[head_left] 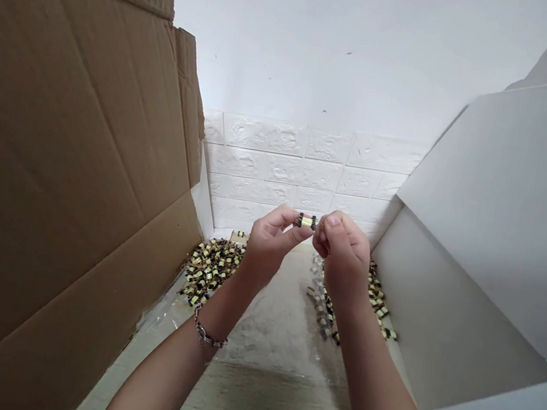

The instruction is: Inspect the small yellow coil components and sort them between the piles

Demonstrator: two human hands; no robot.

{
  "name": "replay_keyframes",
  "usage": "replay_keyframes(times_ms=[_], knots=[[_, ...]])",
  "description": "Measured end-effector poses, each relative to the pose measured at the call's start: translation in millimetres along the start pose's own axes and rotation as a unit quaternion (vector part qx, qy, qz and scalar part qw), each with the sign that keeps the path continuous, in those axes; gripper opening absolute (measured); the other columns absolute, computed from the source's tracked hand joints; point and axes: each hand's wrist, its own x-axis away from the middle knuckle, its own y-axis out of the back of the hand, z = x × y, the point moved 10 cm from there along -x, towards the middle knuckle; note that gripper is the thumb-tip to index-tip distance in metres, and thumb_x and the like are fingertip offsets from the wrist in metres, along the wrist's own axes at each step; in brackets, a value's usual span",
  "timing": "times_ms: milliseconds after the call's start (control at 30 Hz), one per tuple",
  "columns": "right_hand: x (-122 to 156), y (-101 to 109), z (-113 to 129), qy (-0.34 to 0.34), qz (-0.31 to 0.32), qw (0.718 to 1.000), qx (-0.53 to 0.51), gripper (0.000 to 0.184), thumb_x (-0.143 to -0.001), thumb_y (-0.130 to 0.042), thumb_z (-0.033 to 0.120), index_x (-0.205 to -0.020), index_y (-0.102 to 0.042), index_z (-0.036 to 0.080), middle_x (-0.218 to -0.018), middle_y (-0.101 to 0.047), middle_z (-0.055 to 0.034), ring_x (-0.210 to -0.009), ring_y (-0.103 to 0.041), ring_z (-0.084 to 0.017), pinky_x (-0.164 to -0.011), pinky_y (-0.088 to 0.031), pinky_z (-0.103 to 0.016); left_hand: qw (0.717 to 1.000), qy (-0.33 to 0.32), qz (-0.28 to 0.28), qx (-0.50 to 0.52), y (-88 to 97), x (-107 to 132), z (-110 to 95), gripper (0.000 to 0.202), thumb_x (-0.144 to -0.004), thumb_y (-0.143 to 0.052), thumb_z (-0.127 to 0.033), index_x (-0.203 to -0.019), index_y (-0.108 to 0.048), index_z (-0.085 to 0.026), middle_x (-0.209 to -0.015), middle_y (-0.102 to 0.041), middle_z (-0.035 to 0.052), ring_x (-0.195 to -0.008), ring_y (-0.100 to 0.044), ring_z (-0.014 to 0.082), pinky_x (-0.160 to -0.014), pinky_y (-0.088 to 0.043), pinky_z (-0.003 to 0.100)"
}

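Observation:
A small black and yellow part (306,221), like a tiny coil or transformer, is pinched between both my hands above the table. My left hand (271,242), with a chain bracelet (207,335) on the wrist, grips its left end with curled fingers. The fingers of my right hand (342,251) are closed on the part's right end. Below my left hand lies a heap of several similar black and yellow parts (209,269). Another heap of parts (376,298) lies below and behind my right wrist, partly hidden by my arm.
A tall brown cardboard sheet (54,189) walls off the left side. A white board partition (499,214) stands on the right. A white brick-pattern wall (303,168) closes the back. The pale table surface (280,340) runs between the heaps, with clear plastic film (161,314) at the left.

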Motion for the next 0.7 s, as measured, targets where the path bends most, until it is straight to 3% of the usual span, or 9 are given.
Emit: replay_keyframes(times_ms=[233, 700], knots=[[0, 1, -2, -0.003, -0.003, 0.999, 0.036, 0.033, -0.084, -0.04, 0.036, -0.056, -0.035, 0.018, -0.053, -0.031, 0.004, -0.049, -0.028, -0.008, -0.046, -0.023, -0.023, 0.998, 0.042, -0.006, 0.054, -1.0, 1, 10, 0.012, -0.065, -0.066, -0.026, -0.073, -0.061, -0.018, -0.069, -0.054, -0.0023, -0.068, -0.046, 0.0079, -0.069, -0.036, 0.02], [1, -3, 1, 0.0, 0.013, 0.997, 0.073, 0.031, -0.084, -0.04, 0.034, -0.057, -0.038, 0.018, -0.053, -0.032, 0.0043, -0.049, -0.028, -0.008, -0.047, -0.024, -0.023, 0.993, 0.052, 0.011, 0.107, -7.1, 2, 10, 0.007, -0.067, -0.065, -0.022, -0.073, -0.062, -0.019, -0.071, -0.06, -0.0028, -0.072, -0.052, 0.0068, -0.072, -0.039, 0.019]])
